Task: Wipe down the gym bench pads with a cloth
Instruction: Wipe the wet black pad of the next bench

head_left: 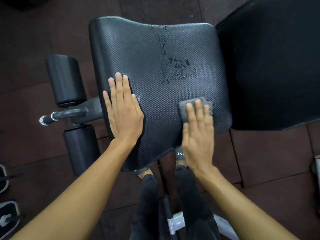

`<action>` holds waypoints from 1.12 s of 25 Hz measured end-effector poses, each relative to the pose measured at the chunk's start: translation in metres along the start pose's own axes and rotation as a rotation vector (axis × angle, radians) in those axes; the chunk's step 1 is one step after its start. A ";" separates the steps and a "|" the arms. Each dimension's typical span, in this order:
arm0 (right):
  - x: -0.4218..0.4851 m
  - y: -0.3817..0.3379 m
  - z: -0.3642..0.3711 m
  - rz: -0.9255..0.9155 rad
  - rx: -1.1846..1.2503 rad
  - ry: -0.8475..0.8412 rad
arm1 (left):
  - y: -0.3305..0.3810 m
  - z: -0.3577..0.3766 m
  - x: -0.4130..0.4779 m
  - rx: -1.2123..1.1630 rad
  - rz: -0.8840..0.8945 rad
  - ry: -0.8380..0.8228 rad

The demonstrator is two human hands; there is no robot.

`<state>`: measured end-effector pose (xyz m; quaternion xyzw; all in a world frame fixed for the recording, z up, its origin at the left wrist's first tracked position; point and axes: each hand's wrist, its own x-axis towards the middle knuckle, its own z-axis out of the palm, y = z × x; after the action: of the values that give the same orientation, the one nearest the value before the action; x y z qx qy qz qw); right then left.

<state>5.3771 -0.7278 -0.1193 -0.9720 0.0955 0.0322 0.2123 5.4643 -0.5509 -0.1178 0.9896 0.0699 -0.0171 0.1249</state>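
Note:
A black textured seat pad (147,54) of the gym bench fills the middle of the view, with beads of liquid (174,66) on its upper middle. A larger black back pad (270,63) lies to its right. My left hand (123,111) rests flat on the seat pad's left side, fingers straight. My right hand (199,134) presses a small grey cloth (186,110) flat against the pad's near right corner, fingers straight on top of it.
Two black foam rollers (65,80) (80,149) on a metal bar (69,115) stick out left of the seat. The floor (270,153) is dark rubber tile. Shoes (7,217) lie at the left edge. My legs and the bench frame (174,222) are below.

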 end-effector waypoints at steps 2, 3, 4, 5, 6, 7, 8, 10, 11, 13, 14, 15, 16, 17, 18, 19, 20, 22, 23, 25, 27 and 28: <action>0.008 -0.027 0.012 -0.116 -0.056 -0.029 | 0.001 -0.001 0.000 -0.008 -0.003 0.003; 0.021 -0.037 0.017 -0.164 -0.073 -0.033 | 0.000 -0.001 -0.001 -0.014 -0.005 0.005; 0.037 -0.046 0.020 -0.209 -0.082 -0.034 | 0.001 -0.002 -0.001 -0.018 -0.009 0.008; 0.055 -0.052 0.022 -0.246 -0.088 -0.035 | 0.001 -0.004 0.000 -0.018 -0.015 0.013; 0.074 -0.053 0.023 -0.261 -0.090 -0.039 | 0.002 -0.005 0.004 -0.014 -0.024 0.025; 0.094 -0.051 0.021 -0.261 -0.092 -0.040 | 0.003 -0.007 0.009 -0.006 -0.033 0.040; 0.115 -0.046 0.018 -0.248 -0.091 -0.039 | 0.005 -0.008 0.016 0.001 -0.039 0.051; 0.151 -0.027 0.006 -0.167 -0.078 -0.060 | 0.006 -0.008 0.029 0.004 -0.027 0.046; 0.164 -0.014 -0.002 -0.110 -0.071 -0.067 | 0.005 -0.007 0.034 0.004 -0.017 0.035; 0.172 0.016 -0.016 -0.006 -0.057 -0.058 | 0.005 -0.004 0.037 0.004 -0.009 0.023; 0.165 0.028 -0.021 0.052 -0.036 -0.045 | 0.004 -0.003 0.036 0.004 -0.008 0.022; 0.151 0.036 -0.024 0.111 -0.020 -0.026 | 0.004 -0.002 0.035 0.003 -0.006 0.019; 0.133 0.040 -0.025 0.156 -0.011 -0.004 | 0.004 -0.002 0.035 0.006 -0.004 0.017; 0.113 0.037 -0.022 0.167 -0.018 0.013 | 0.004 -0.003 0.036 0.014 -0.004 0.018; 0.094 0.031 -0.018 0.136 -0.036 0.016 | 0.004 -0.004 0.037 0.028 -0.006 0.021; 0.079 0.020 -0.012 0.072 -0.060 0.009 | 0.003 -0.005 0.039 0.046 -0.006 0.021; 0.071 0.006 -0.005 -0.004 -0.084 -0.011 | 0.002 -0.006 0.040 0.065 -0.002 0.013; 0.077 -0.024 0.007 -0.137 -0.089 -0.061 | 0.001 -0.004 0.040 0.096 0.009 -0.014; 0.090 -0.039 0.012 -0.185 -0.059 -0.073 | 0.001 -0.003 0.040 0.105 0.014 -0.022; 0.128 -0.064 0.020 -0.254 -0.017 -0.074 | 0.001 -0.002 0.041 0.109 0.024 -0.033; 0.171 -0.078 0.025 -0.289 -0.041 -0.073 | 0.000 -0.001 0.041 0.119 0.029 -0.040; 0.193 -0.080 0.026 -0.300 -0.062 -0.077 | 0.000 0.000 0.041 0.123 0.030 -0.042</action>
<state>5.5814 -0.6785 -0.1301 -0.9795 -0.0601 0.0402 0.1882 5.5048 -0.5451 -0.1194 0.9957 0.0510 -0.0403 0.0656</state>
